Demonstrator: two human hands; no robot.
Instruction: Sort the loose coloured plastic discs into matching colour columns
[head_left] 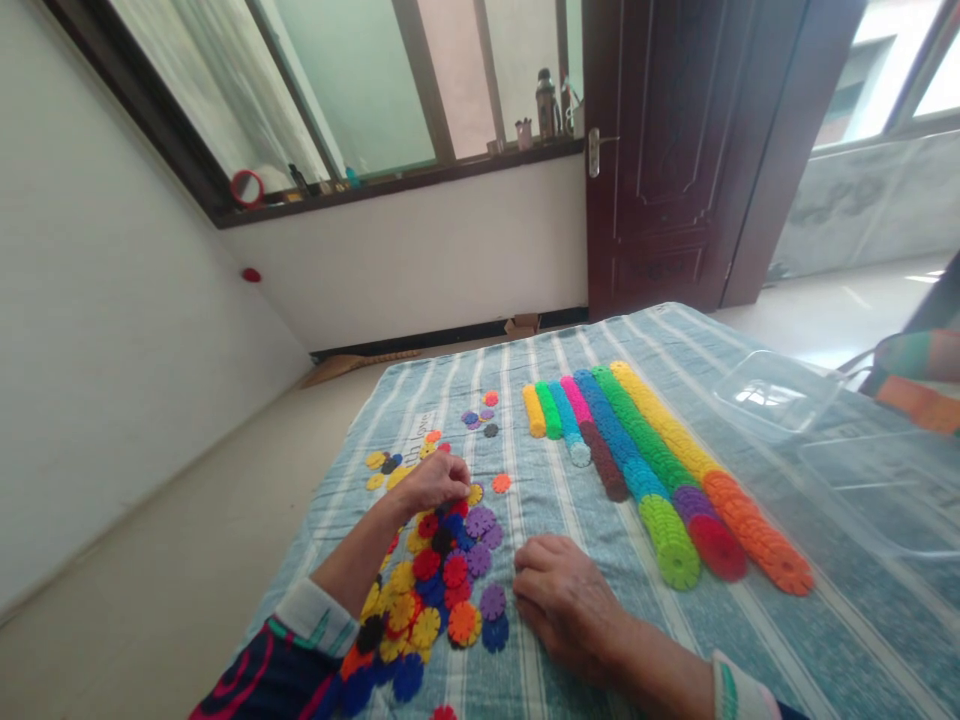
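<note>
My left hand (437,477) reaches over a loose pile of plastic snowflake discs (426,627), notched round pieces in yellow, red, blue, purple, orange and black. Its thumb and fingers are pinched together at the edge of a yellow disc (475,494). To the right of the pile, my right hand (564,600) rests low on the cloth with its fingers curled in. Whatever lies inside those fingers is hidden. A purple disc (493,601) lies just left of my right hand. One orange disc (501,483) sits apart, beyond both hands.
Rows of stacked discs sorted by colour lie to the right, including a long yellow row (660,420) ending in orange and a lime-green stack (670,545). Clear plastic containers (780,392) stand at the right on the striped cloth (600,680). Beyond is a dark door (675,120).
</note>
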